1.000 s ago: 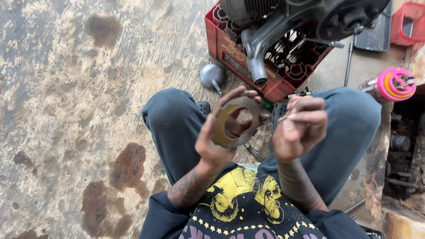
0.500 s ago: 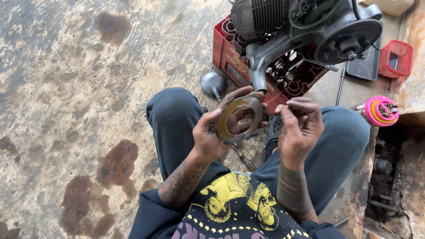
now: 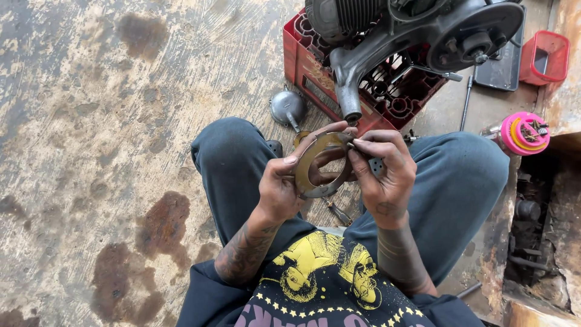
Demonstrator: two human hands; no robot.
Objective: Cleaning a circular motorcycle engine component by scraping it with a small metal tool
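A stained concrete floor (image 3: 91,121) fills the left of the view, marked with dark rust-coloured patches. Further in, a small grey metal cover (image 3: 287,108) lies on the floor just beside a red plastic crate (image 3: 301,57). A grey engine (image 3: 411,30) rests on top of the crate, its pipe end hanging down over the crate's front edge.

Below it, the person sits with knees spread in dark trousers. The left hand (image 3: 279,188) is closed on a flat brass-coloured metal ring (image 3: 311,165), fingers wrapped around its left rim and thumb across the opening, holding it upright in front of the chest, between the knees. The right hand (image 3: 384,175) is pinched on the ring's upper right edge with thumb and forefinger, so both hands meet on the ring.

To the right, a pink round spool (image 3: 524,133) lies on the floor near the right knee, and a small red tray (image 3: 544,57) sits beyond it beside a dark flat tray (image 3: 502,66).
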